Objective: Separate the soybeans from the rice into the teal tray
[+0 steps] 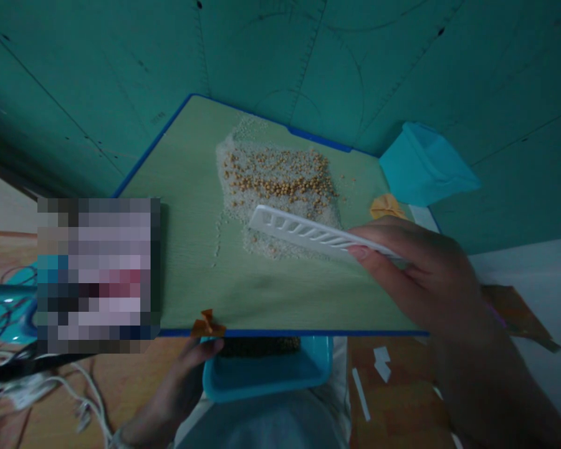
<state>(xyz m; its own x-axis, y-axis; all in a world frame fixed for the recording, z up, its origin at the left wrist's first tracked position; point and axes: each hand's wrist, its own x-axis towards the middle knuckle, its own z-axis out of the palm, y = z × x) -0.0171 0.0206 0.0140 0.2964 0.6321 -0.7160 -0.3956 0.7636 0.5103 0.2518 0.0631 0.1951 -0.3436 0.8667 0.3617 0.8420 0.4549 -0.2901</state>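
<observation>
My right hand (416, 274) grips one end of a long white plastic strip with slanted slots (303, 232), thumb against its side. The strip is held out over the table (191, 268), above the near edge of a spread of white grains (240, 206). Round tan beans (285, 186) that look like soybeans lie on the grains, densest in a band across the middle. Below the table's near edge, my left hand (184, 368) is closed on the left rim of a blue plastic tub (266, 380). Dark, small contents (262, 346) show in the tub, partly hidden by the tabletop.
Orange tape (209, 324) sticks to the near blue table edge. A blue open container (425, 165) and a crumpled orange piece (387, 206) are at the far right. A pixelated block (107, 268) covers the left side. Cables (88, 399) and paper scraps (382, 363) lie on the floor.
</observation>
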